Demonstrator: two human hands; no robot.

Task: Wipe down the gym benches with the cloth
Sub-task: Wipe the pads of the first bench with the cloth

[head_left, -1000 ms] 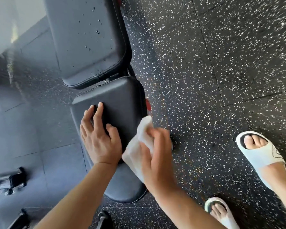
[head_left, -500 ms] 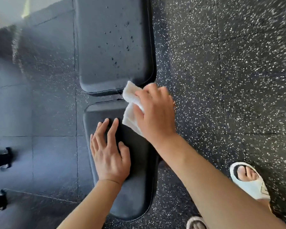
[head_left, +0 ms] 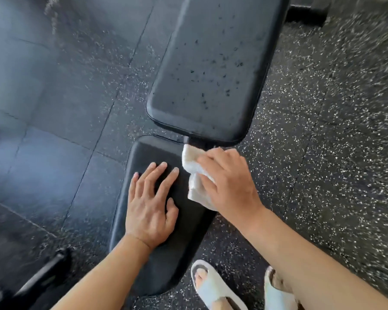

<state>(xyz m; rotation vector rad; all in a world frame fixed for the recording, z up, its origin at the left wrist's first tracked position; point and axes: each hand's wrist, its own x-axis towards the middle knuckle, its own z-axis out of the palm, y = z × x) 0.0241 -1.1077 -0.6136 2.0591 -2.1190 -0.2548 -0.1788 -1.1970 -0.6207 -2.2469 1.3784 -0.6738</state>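
Black bench (head_left: 166, 253) fills the middle, its droplet-speckled back pad (head_left: 211, 70) beyond the seat. Left hand (head_left: 149, 209) lies flat on the seat, fingers spread. Right hand (head_left: 229, 184) has its grip curled round the white cloth (head_left: 194, 166) at the seat's far right edge, below the back pad, nearer the left hand than half a second ago.

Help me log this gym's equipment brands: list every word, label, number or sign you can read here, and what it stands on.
None: no readable text shows anywhere in the head view.
Back pad: only dark droplets, no label.
Seat pad: plain black, no logo showing.
Cloth: plain white, no tag showing.
Slides: no marking can be made out.
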